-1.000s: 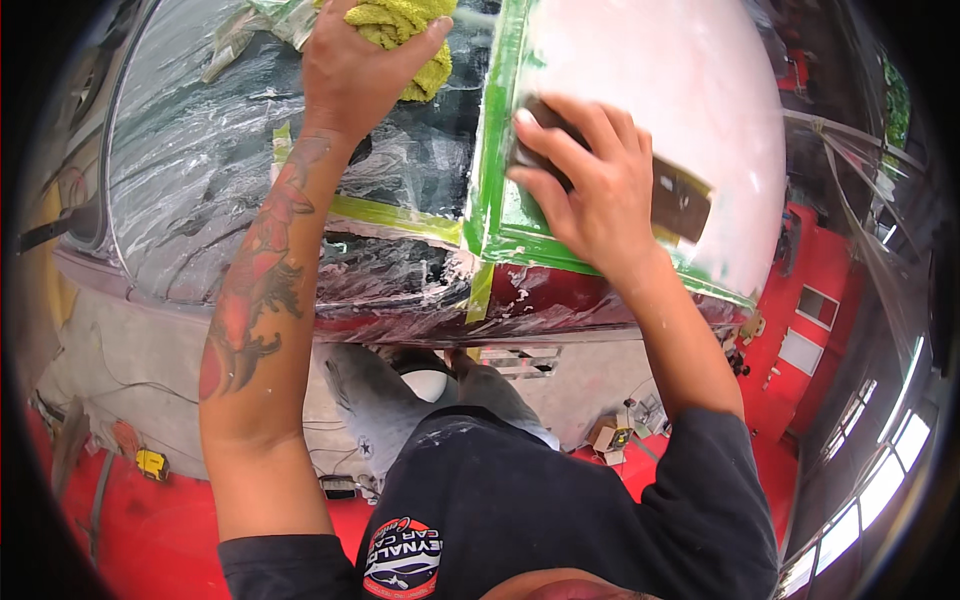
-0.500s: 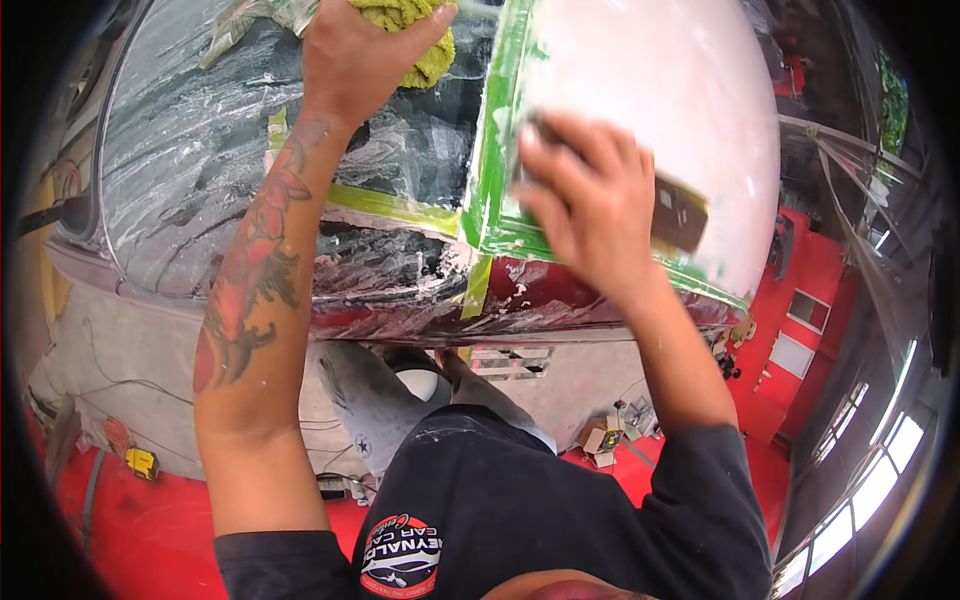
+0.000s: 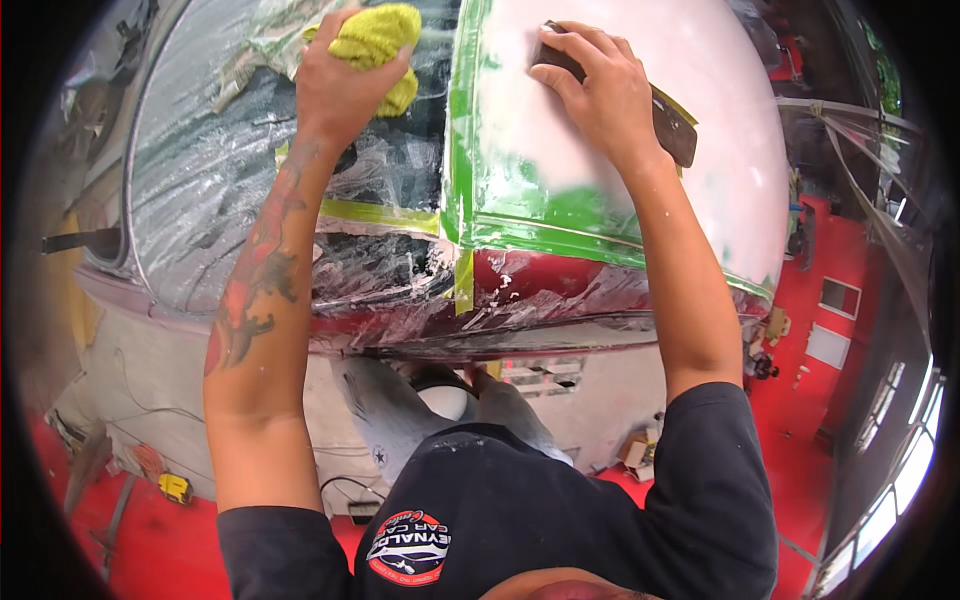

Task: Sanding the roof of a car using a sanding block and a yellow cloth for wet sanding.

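My left hand (image 3: 345, 85) is closed round a bunched yellow-green cloth (image 3: 378, 45), above a dark, wet windshield (image 3: 230, 170) streaked with white residue. My right hand (image 3: 605, 95) grips a long, dark sanding block (image 3: 675, 128) with a yellowish lower edge, on the white-coated car panel (image 3: 720, 70). Green masking tape (image 3: 463, 130) runs along that panel's left and near edges, with patches of green showing through the white beside it. Along the near side lies a dark red car body strip (image 3: 560, 280), spattered with whitish residue.
Yellow-green tape (image 3: 385, 215) crosses the glass, and a crumpled plastic sheet (image 3: 260, 60) lies at its far side. Below, the floor (image 3: 800, 440) is red and grey. A yellow tool (image 3: 175, 488) and cables lie lower left; a cardboard box (image 3: 638, 452) stands lower right.
My right hand has slid the sanding block away from me, up the white panel, baring green patches near the tape. The cloth in my left hand has come slightly nearer, and the view has shifted.
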Tool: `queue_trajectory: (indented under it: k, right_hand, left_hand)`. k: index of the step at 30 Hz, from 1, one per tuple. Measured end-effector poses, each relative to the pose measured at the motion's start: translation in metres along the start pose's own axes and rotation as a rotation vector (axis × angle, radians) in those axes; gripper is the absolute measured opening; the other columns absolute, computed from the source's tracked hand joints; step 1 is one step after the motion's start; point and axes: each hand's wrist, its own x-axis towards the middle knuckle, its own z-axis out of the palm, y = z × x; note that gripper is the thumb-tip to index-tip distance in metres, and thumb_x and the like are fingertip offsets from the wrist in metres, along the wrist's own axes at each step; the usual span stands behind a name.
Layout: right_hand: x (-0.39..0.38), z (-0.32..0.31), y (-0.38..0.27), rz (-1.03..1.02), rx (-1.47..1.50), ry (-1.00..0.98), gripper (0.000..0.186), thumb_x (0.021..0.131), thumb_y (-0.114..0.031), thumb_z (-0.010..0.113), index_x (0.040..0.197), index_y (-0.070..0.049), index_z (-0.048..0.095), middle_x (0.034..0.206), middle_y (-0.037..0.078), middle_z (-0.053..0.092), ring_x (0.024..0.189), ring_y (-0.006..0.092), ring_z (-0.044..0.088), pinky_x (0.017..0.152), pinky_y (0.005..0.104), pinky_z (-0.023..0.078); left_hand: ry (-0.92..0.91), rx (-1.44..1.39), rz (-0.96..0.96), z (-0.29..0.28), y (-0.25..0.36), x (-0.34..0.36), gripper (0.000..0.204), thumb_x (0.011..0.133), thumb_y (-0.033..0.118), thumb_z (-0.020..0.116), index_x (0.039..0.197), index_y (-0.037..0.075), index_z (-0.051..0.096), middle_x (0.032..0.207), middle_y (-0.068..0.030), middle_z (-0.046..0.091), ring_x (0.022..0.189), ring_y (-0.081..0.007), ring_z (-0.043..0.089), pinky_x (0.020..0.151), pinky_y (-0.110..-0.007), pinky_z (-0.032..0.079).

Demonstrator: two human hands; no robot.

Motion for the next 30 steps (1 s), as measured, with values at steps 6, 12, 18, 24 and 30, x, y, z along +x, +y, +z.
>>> queue_trajectory:
  k: [6, 12, 18, 24, 30]
  right_hand:
    - [-0.008, -0.002, 0.051, 0.099, -0.051, 0.185, 0.041, 0.085, -0.038, 0.077, 0.119, -0.016, 0.07, 0.125, 0.003, 0.07, 0.116, 0.0301, 0.061, 0.096, 0.0468, 0.047]
    - [0.0, -0.002, 0.065, 0.198, 0.029, 0.19, 0.038, 0.086, -0.035, 0.077, 0.116, -0.015, 0.068, 0.12, 0.004, 0.071, 0.116, 0.0307, 0.061, 0.096, 0.047, 0.045]
    - [0.002, -0.006, 0.057, 0.285, 0.077, 0.031, 0.035, 0.086, -0.036, 0.075, 0.112, -0.015, 0.069, 0.116, 0.006, 0.07, 0.112, 0.0311, 0.061, 0.094, 0.0461, 0.045]
    - [0.002, -0.01, 0.052, 0.32, 0.176, 0.075, 0.027, 0.08, -0.024, 0.081, 0.104, -0.016, 0.072, 0.123, 0.014, 0.065, 0.115, 0.0329, 0.057, 0.095, 0.047, 0.043]
    - [0.004, -0.02, 0.042, 0.323, 0.126, 0.051, 0.032, 0.08, -0.02, 0.08, 0.111, -0.021, 0.074, 0.122, 0.012, 0.064, 0.115, 0.0324, 0.055, 0.097, 0.0498, 0.041]
  left_hand:
    - [-0.227, 0.226, 0.516, -0.01, 0.088, -0.079, 0.055, 0.068, 0.019, 0.087, 0.118, 0.011, 0.066, 0.114, -0.0149, 0.067, 0.104, -0.0328, 0.066, 0.092, -0.045, 0.053]
    - [-0.438, 0.404, 0.598, 0.027, 0.111, -0.073, 0.052, 0.067, 0.027, 0.086, 0.112, 0.014, 0.066, 0.102, -0.013, 0.06, 0.095, -0.0356, 0.063, 0.084, -0.048, 0.053]
    - [-0.327, 0.547, 0.558, 0.092, 0.077, 0.063, 0.04, 0.076, 0.024, 0.08, 0.112, 0.011, 0.067, 0.102, -0.0145, 0.067, 0.093, -0.0362, 0.069, 0.081, -0.044, 0.058]
    - [-0.237, 0.842, 0.203, 0.157, 0.056, 0.21, 0.057, 0.087, 0.044, 0.071, 0.128, 0.004, 0.064, 0.12, -0.0302, 0.066, 0.117, -0.0392, 0.065, 0.101, -0.049, 0.05]
    - [-0.145, 0.872, 0.109, 0.21, 0.065, 0.339, 0.064, 0.093, 0.056, 0.06, 0.126, 0.001, 0.064, 0.113, -0.024, 0.071, 0.111, -0.0361, 0.068, 0.098, -0.05, 0.052]
